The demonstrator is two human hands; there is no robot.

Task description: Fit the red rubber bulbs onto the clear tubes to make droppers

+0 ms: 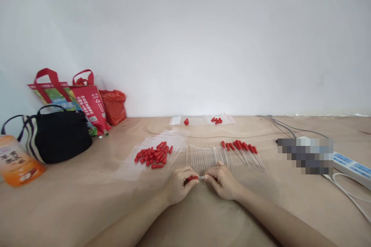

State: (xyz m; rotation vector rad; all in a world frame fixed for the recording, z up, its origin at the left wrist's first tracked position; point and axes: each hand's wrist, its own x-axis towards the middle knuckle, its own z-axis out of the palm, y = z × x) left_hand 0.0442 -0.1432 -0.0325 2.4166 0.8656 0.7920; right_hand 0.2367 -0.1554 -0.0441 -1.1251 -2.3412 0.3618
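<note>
Left hand [182, 185]: near centre, fingers closed around a red rubber bulb [192, 179] held with its open end to the right.
Right hand [222, 182]: just beside it on the right, fingers pinched on a slender clear tube [201, 178], most of which the hand hides.
Joint between the hands: bulb and tube lie in one line, end to end; how deeply the tube is seated cannot be told.
Handling at the joint: best served, in judgement, by a grip close to the bulb's mouth, the tube kept straight, and gentle pressure with a slight twist; sideways force could crack a brittle tube.
Appearance of the pair: bulb smooth, narrow and evenly red; tube colourless and transparent.
Row of bare tubes [203, 155]: beyond the hands, laid side by side on the wooden surface [72, 208].
Red-capped droppers [245, 147]: right of the row, bulbs at the far end, tips fanned towards the near right.
Pile of red bulbs [155, 155]: left of the row, heaped on a clear plastic bag [127, 168].
Power strip [352, 168]: right margin, white, with blue socket panels.
Black bag [62, 135]: far left.
Farthest plastic packets [228, 119]: by the wall [203, 46], with a few more bulbs.
</note>
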